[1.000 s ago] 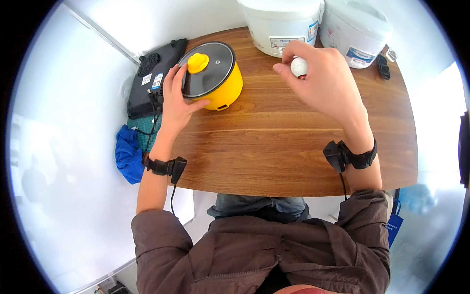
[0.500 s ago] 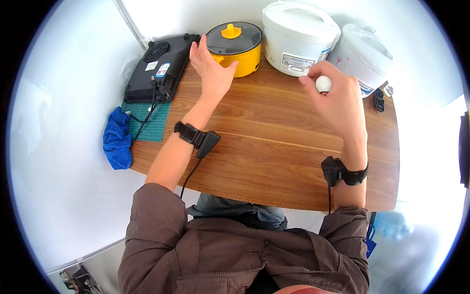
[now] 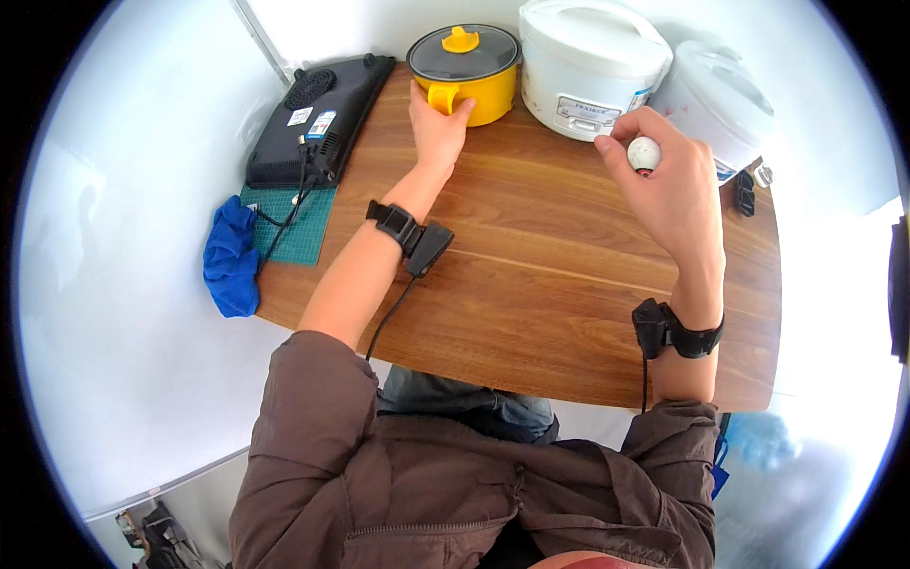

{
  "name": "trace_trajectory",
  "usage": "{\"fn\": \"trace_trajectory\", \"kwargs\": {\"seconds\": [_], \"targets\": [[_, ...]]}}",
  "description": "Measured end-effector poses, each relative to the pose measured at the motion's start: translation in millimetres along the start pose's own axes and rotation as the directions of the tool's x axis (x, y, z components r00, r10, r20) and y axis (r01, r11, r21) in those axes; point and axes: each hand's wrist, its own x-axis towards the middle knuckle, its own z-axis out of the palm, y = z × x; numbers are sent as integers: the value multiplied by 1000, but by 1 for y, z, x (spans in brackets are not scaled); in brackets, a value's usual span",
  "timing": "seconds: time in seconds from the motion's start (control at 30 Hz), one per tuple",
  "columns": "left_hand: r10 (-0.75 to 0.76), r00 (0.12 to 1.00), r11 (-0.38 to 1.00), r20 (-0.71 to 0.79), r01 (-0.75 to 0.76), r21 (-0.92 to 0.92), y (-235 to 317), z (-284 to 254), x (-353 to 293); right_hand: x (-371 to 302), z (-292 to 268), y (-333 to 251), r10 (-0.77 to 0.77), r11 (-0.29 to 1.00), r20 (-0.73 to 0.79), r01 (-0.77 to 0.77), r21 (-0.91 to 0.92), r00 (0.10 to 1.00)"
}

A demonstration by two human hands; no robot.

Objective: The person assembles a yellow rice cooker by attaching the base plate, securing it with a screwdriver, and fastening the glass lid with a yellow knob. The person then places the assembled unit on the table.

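Note:
A yellow pot (image 3: 479, 102) with a dark glass lid (image 3: 463, 55) and a yellow knob stands at the back of the wooden table. My left hand (image 3: 438, 137) is at its front, fingers to one side of the yellow handle (image 3: 443, 98) and thumb to the other, gripping the pot there. The fingertips are partly hidden. My right hand (image 3: 678, 180) is raised in front of the white rice cooker, fingers curled round a small white ball-like thing (image 3: 645, 152) with red and dark colour at its lower edge. Its exact kind is unclear.
A white rice cooker (image 3: 592, 76) and a second white lidded cooker (image 3: 716, 104) stand at the back right, small black items (image 3: 745, 194) beside them. At left lie an upturned black appliance (image 3: 308, 123) with a cable, a green cutting mat (image 3: 303, 232) and a blue cloth (image 3: 230, 261).
My left hand has come down from beside the lid and closed in around the pot's handle. My right hand still holds the white ball-like thing. The whole view has shifted slightly.

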Motion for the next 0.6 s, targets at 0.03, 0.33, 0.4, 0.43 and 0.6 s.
{"fn": "trace_trajectory", "kwargs": {"seconds": [0.03,0.33,0.4,0.43,0.6], "targets": [[20,1000,999,-19,-19,32,-7,2,2,-1,1,0,7,1000,15,-7,-8,1000],[126,982,947,141,-161,278,-35,-7,17,-8,33,-6,-143,972,338,197,-131,930],[184,949,917,255,-260,304,-41,-18,20,-12,45,-4,-128,972,421,199,-128,898],[170,945,943,280,-239,233,-44,-23,21,-14,52,-2,-137,970,458,214,-119,878],[179,922,956,342,-246,163,-54,-30,29,-26,88,10,-88,970,608,207,-128,789]]}}
